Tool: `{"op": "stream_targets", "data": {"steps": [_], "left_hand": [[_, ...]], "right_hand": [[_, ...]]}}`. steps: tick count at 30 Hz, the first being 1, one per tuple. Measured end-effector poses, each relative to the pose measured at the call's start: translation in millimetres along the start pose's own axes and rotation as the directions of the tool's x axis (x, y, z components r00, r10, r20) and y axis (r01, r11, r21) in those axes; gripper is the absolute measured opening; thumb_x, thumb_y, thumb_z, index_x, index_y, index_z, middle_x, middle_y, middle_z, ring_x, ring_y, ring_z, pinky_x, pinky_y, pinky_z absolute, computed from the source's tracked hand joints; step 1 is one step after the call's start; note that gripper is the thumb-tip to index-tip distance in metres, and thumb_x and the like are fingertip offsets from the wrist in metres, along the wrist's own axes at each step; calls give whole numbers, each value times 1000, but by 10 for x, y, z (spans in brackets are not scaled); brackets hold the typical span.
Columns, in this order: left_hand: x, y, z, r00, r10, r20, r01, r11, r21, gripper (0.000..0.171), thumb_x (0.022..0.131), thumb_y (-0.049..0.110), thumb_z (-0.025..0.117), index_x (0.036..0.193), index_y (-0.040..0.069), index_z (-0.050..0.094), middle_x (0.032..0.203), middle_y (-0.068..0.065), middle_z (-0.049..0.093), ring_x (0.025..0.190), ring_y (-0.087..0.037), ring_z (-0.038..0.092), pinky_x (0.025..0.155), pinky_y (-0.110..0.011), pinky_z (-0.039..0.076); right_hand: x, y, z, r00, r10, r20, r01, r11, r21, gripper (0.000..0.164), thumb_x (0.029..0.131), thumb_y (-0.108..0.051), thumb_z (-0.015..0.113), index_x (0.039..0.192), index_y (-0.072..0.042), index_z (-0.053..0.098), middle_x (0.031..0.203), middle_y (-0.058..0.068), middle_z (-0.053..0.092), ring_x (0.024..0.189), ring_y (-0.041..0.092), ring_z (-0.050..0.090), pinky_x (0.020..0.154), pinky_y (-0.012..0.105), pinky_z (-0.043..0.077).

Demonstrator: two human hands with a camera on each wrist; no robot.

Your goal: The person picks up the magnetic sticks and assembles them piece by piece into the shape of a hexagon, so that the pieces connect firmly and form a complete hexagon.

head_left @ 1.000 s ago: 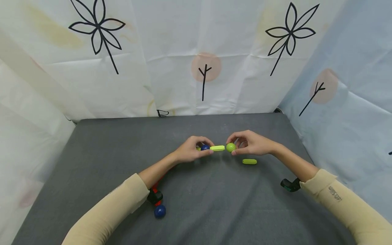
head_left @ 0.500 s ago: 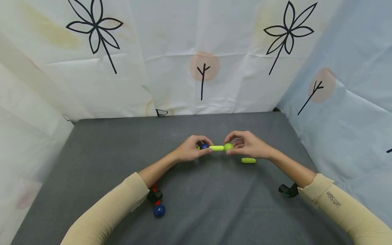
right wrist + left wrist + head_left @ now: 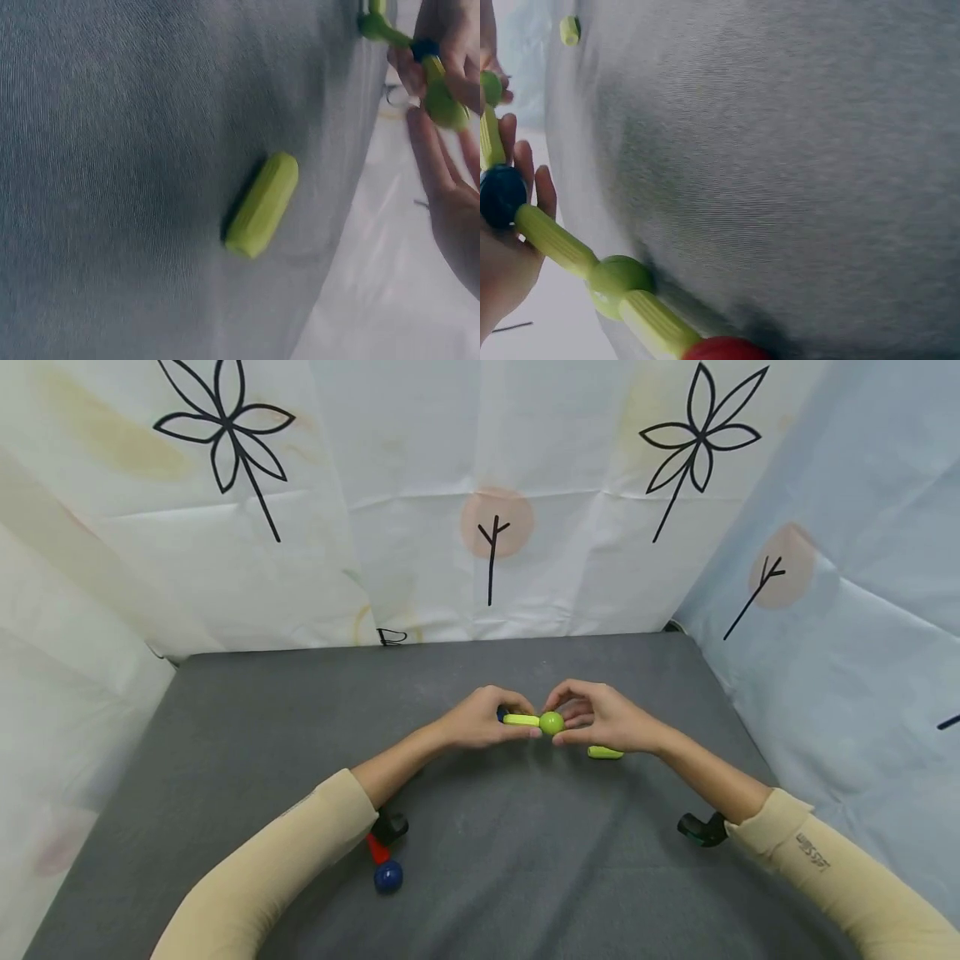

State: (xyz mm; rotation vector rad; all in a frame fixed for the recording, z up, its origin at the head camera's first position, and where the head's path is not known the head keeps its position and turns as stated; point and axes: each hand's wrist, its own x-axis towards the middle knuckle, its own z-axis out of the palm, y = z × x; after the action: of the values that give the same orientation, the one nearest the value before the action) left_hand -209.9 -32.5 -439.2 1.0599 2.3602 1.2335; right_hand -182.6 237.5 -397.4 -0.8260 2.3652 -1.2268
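Note:
My left hand (image 3: 483, 718) pinches a yellow-green stick (image 3: 521, 720) of a ball-and-stick toy chain. At the stick's right end sits a green ball (image 3: 552, 723), touching it, with the thumb and fingertips of my right hand (image 3: 611, 720) around the ball. In the left wrist view, a dark blue ball (image 3: 502, 196) lies by my left palm. From it the chain runs on through another stick (image 3: 557, 241), a green ball (image 3: 619, 285), a further stick and a red ball (image 3: 724, 349). My left forearm hides part of the chain in the head view.
A loose yellow-green stick (image 3: 262, 204) lies on the grey cloth (image 3: 510, 860) below my right hand. Near my left sleeve are a red stick (image 3: 378, 849) and a blue ball (image 3: 388, 877). White printed sheets (image 3: 420, 460) stand behind and at the sides.
My right hand brought the green ball leftward until it met the stick's end. My left hand has slid right along the stick, its fingertips now close to that ball.

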Motion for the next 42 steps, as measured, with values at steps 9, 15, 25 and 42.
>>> {"op": "stream_targets", "data": {"steps": [9, 15, 25, 42], "left_hand": [[78, 42, -43, 993, 49, 107, -52, 998, 33, 34, 102, 29, 78, 133, 14, 79, 116, -3, 83, 72, -4, 53, 69, -19, 45], [86, 59, -32, 991, 48, 125, -54, 998, 38, 37, 101, 30, 79, 135, 15, 78, 109, -2, 83, 76, -4, 60, 70, -20, 49], [103, 55, 7, 992, 75, 102, -71, 997, -40, 31, 101, 25, 80, 130, 13, 80, 111, -3, 84, 82, -5, 68, 73, -20, 54], [119, 18, 62, 985, 72, 159, -75, 997, 14, 30, 102, 21, 78, 129, 7, 78, 115, -5, 82, 100, -8, 76, 92, -22, 60]], "right_hand": [[-238, 349, -139, 985, 157, 73, -112, 899, -424, 35, 91, -16, 88, 119, -1, 72, 113, 12, 73, 101, 23, 69, 90, 43, 60], [-325, 400, -27, 996, 87, 4, -80, 933, -352, 15, 98, -17, 82, 107, -6, 76, 95, 2, 75, 83, 6, 66, 76, 27, 58], [-400, 124, 117, 994, 105, -27, -106, 993, -59, 22, 99, -20, 82, 112, -3, 76, 98, 5, 76, 87, 11, 71, 82, 27, 63], [-258, 15, 239, 985, 172, -21, -173, 979, -105, 37, 104, -29, 75, 127, -1, 68, 81, 1, 82, 72, 13, 75, 65, 26, 54]]}}
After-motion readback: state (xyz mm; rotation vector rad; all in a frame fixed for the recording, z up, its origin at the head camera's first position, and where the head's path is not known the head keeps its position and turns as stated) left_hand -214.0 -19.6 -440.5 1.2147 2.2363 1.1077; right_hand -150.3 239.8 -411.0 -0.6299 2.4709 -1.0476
